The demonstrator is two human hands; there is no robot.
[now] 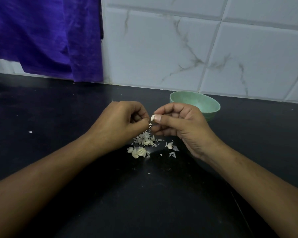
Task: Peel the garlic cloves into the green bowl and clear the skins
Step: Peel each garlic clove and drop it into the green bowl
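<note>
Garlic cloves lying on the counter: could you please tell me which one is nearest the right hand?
The lone clove with the curled tip, lying beside the right hand, apart from the cluster further left.

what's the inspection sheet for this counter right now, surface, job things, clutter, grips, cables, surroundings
surface: black counter, flecked with small white crumbs
job's things: green bowl at the back by the wall, partly hidden behind the right hand; loose cloves on the counter below the hands; one clove held up
clutter: skins piled under the hands; stray flake off to the left
grips: right hand pinches the clove; left hand curled, appears to pinch a skin shred
cables: nothing seen
surroundings: white tiled wall; purple cloth hanging at back left
</note>
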